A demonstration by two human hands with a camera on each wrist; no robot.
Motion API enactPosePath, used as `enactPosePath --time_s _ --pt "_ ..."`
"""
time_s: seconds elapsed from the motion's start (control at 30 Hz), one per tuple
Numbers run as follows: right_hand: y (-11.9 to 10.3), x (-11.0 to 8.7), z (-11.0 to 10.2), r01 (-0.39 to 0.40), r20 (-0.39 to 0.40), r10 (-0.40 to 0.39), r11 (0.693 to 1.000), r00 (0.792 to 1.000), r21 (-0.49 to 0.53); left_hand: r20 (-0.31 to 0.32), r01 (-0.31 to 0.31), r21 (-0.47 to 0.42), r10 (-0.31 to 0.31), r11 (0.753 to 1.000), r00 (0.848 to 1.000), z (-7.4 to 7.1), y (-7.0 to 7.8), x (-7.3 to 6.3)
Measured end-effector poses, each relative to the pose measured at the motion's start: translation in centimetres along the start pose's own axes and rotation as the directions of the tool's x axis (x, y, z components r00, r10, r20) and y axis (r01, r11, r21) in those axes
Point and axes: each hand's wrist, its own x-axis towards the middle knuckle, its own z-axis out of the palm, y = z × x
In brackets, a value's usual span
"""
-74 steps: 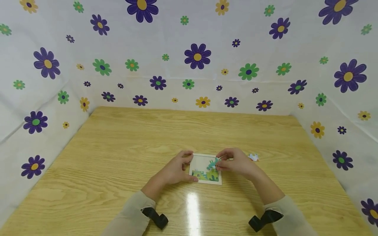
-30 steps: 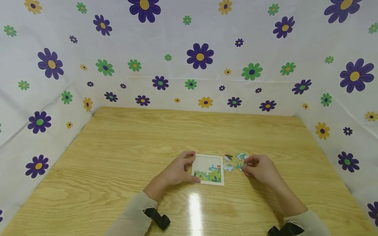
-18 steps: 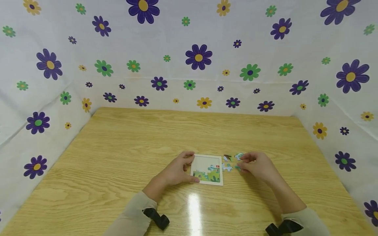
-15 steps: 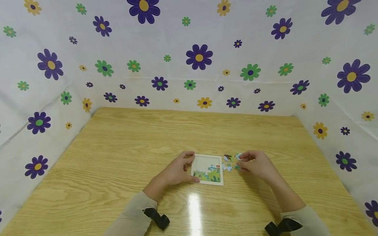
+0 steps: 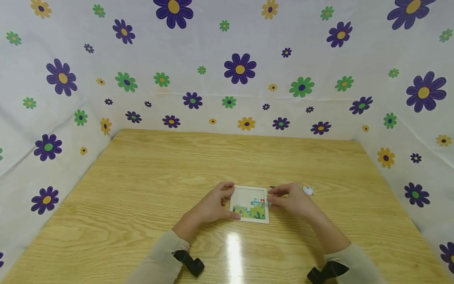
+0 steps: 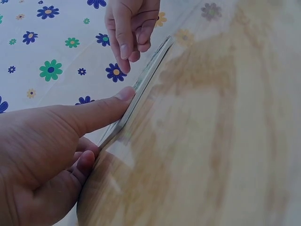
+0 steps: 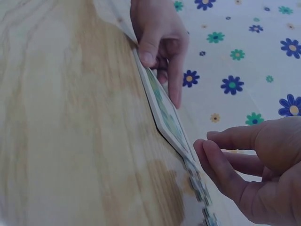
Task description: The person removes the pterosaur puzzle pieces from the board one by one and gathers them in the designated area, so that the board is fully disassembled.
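Observation:
My left hand [image 5: 211, 203] grips the left side of a square jigsaw puzzle tray [image 5: 248, 221]; its thumb presses on the near corner, also seen in the left wrist view, and the fingers are at the far edge. Green and teal pieces fill the tray's lower and right part; its upper left shows bare backing. My right hand [image 5: 292, 199] is at the tray's right edge, thumb and fingertips bent toward each other, over loose pieces it mostly hides. In the right wrist view, no piece shows between those fingertips, and loose puzzle pieces [image 7: 200, 186] lie just beyond the tray's corner.
A pale puzzle piece [image 5: 307, 190] lies right of the right hand on the wooden table [image 5: 170, 165]. White cloth [image 5: 209, 47] printed with flowers stands around the back and sides. Black wrist mounts [image 5: 189, 263] sit on both sleeves.
My right hand has moved left from the outer loose pieces to the tray's right edge, uncovering the pale piece and hiding others. My left hand keeps its grip on the tray.

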Motion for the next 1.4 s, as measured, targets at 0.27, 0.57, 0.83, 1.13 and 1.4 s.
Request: enactPosePath --time_s 0.27,0.57,0.83,1.13,1.4 --pt "0.1 0.2 2.0 0.055 0.078 -0.052 0.998 0.996 -0.041 -0.002 0.005 -0.032 -0.005 0.999 1.0 0.1 0.4 -0.1" --pt "-0.7 -0.1 3.1 0.027 0.0 -0.027 0.996 1.0 -0.091 0.005 0.04 -0.02 -0.04 0.999 0.999 0.1 0.7 -0.5" --pt "-1.1 -0.2 3.0 0.009 0.016 -0.008 0.998 1.0 -0.06 0.002 0.029 -0.028 -0.029 0.999 1.0 0.0 0.7 -0.4" --pt "-0.2 -0.1 2.6 0.075 0.051 -0.075 0.997 0.996 -0.001 0.007 0.033 -0.013 -0.033 0.999 0.999 -0.1 0.8 -0.3" --pt "0.5 -1.0 1.0 0.072 0.029 -0.074 0.996 0.997 0.049 0.01 0.027 0.018 -0.027 0.999 1.0 -0.1 0.6 -0.2"
